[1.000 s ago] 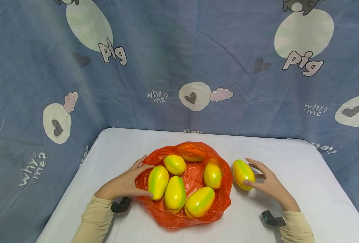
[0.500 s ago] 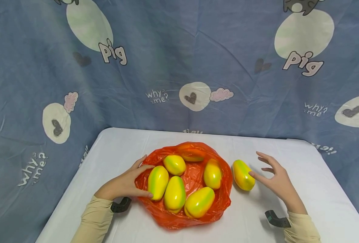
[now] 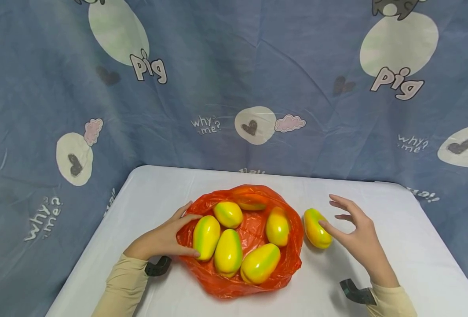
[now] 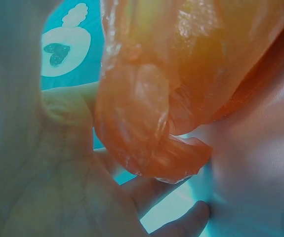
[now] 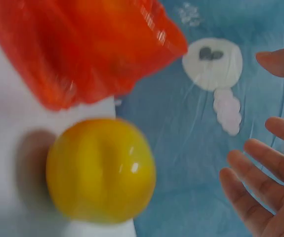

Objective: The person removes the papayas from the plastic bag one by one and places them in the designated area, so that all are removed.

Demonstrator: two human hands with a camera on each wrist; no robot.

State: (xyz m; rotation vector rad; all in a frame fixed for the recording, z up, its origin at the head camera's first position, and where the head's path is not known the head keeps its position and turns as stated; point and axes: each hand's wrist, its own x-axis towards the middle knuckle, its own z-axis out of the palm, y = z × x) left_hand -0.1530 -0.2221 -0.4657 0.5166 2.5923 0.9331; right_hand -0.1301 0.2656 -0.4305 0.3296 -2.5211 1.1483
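An open red plastic bag (image 3: 254, 226) stands mid-table with its rim spread wide, several glossy yellow mangoes with green streaks, such as the front one (image 3: 260, 264), lying inside. My left hand (image 3: 164, 237) rests against the bag's left side, thumb and forefinger spread apart over the rim. In the left wrist view its straight fingers (image 4: 149, 193) show past the bag's crumpled side (image 4: 132, 103). One more mango (image 3: 317, 228) lies on the table to the right of the bag. Beside it hovers my right hand (image 3: 356, 235), fingers spread; the right wrist view shows a gap between hand and mango (image 5: 101, 170).
A white cloth covers the table (image 3: 170, 185). Behind it hangs a blue curtain (image 3: 218, 88) with printed pigs and lettering. A dark wrist device (image 3: 356, 293) sits at the right wrist, a similar one (image 3: 158, 267) at the left.
My right hand has drawn off the loose mango, up and to the right, then shifted back slightly left. Left hand, bag and mangoes have stayed put.
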